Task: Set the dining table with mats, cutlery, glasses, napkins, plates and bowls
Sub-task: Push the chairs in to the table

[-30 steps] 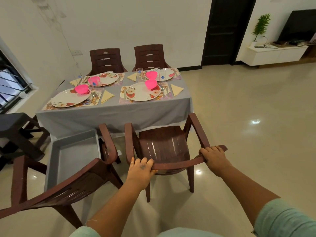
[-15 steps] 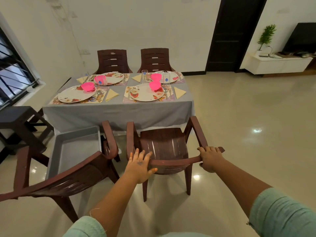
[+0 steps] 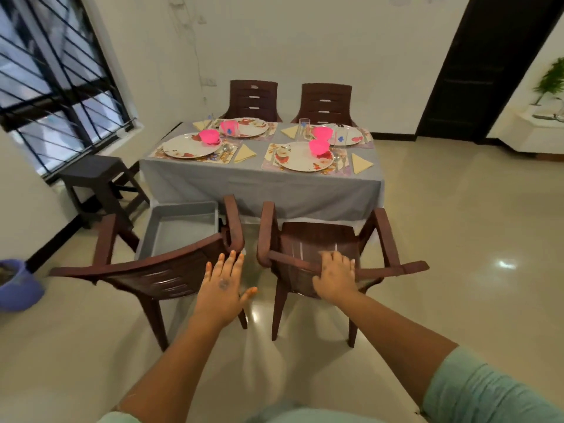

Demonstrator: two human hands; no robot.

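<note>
Change — the left hand (image 3: 224, 285), which a second ago gripped the backrest of the right chair (image 3: 317, 239), is now off it; it hangs in the gap between the two near chairs, low centre of the frame. The right hand (image 3: 335, 274) has slid from the outer corner of that backrest to its middle. The view has also drawn back and turned left, bringing window and stool into the upper left.

Meaning — the chair appears to be placed and the hands are leaving it. Judged from the table (image 3: 259, 181), upper centre, the setting looks complete: four mats with plates (image 3: 300, 157), pink bowls (image 3: 319, 147), yellow napkins (image 3: 360, 163), glasses (image 3: 304, 126), and cutlery beside the plates, though it is too small to count. The grey tray (image 3: 180, 230) sits on the left chair (image 3: 158, 273), nothing in it.

Left hand — palm down, fingers straight and spread, thumb out to the right; holds nothing, touches nothing.

Right hand — fingers curled over the top rail of the right chair's backrest, forearm running in from the lower right; how firm the hold is cannot be told, the fingertips being blurred.
</note>
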